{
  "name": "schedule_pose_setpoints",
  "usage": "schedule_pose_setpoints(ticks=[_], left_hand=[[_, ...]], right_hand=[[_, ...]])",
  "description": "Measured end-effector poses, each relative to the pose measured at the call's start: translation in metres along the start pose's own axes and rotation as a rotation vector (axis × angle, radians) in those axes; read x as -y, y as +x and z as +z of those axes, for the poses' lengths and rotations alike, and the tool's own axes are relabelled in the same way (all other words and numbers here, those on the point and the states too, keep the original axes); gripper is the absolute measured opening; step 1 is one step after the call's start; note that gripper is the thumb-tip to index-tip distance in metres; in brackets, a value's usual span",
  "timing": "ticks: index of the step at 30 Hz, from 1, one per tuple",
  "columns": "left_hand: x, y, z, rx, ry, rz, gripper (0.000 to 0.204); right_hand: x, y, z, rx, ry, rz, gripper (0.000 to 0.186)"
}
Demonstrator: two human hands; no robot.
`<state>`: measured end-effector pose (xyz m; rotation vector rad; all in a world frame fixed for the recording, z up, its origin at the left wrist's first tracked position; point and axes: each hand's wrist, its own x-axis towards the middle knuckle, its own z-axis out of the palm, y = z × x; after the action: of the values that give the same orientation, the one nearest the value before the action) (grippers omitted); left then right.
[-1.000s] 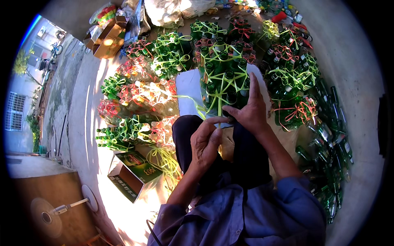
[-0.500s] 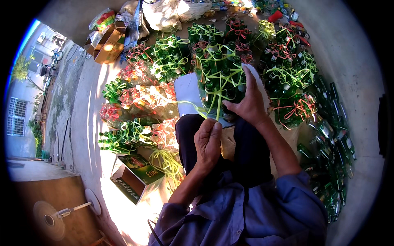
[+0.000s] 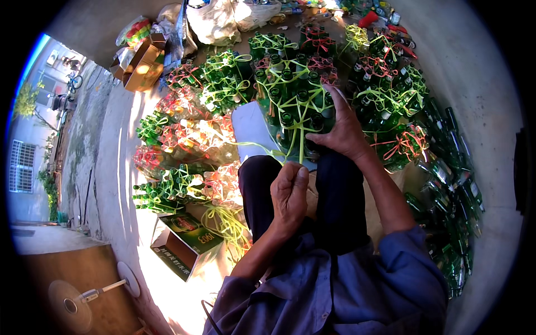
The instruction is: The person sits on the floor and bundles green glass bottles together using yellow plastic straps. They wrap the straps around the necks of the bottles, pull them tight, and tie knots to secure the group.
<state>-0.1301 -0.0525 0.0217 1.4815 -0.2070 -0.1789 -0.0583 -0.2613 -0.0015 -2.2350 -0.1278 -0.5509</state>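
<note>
In front of my knees stands a bundle of green glass bottles (image 3: 287, 119), upright, their necks laced together with yellow-green plastic strapping (image 3: 301, 148). My left hand (image 3: 290, 192) is closed in a fist, thumb on top, round the strap end that runs down from the bundle's near edge. At the bundle's right side, my right hand (image 3: 347, 134) grips the outer bottles, its thumb near a front bottle neck and its index finger stretched along the side. The other fingers of that hand are partly hidden. A pale board (image 3: 251, 125) shows beside the bundle.
More strapped bundles of green bottles (image 3: 223, 78) and clear bottles (image 3: 195, 134) stand left and behind. Loose green bottles (image 3: 452, 190) lie piled at right along the wall. An open carton (image 3: 187, 240), loose strapping (image 3: 229, 226) and a fan (image 3: 72, 304) are at lower left.
The bundle sits slightly farther left in view, and the right hand stays against it. My left fist has shifted slightly right and down, still on the strap.
</note>
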Motion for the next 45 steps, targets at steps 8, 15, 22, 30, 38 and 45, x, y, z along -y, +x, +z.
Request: schedule_pose_setpoints(ticks=[8,15,22,30,38,45], left_hand=[[0.005,-0.008,0.000,0.013,0.034,0.037,0.018],[0.008,-0.016,0.002,0.042,0.108,0.126,0.013],[0.012,-0.030,-0.007,0.000,0.317,0.267,0.004],[0.031,-0.039,0.010,0.001,0.535,0.451,0.011],[0.039,-0.040,-0.008,0.255,0.577,0.479,0.017],[0.017,-0.040,-0.014,0.225,0.678,0.719,0.015]], right_hand=[[0.008,-0.006,0.001,-0.033,-0.073,-0.012,0.121],[0.019,-0.011,-0.001,-0.001,-0.108,0.032,0.115],[0.025,-0.040,-0.002,-0.238,-0.171,-0.068,0.075],[0.050,-0.068,0.018,0.112,0.818,0.496,0.035],[0.048,-0.061,0.039,0.078,1.377,0.880,0.020],[0.041,-0.067,0.037,0.028,1.106,0.720,0.022]])
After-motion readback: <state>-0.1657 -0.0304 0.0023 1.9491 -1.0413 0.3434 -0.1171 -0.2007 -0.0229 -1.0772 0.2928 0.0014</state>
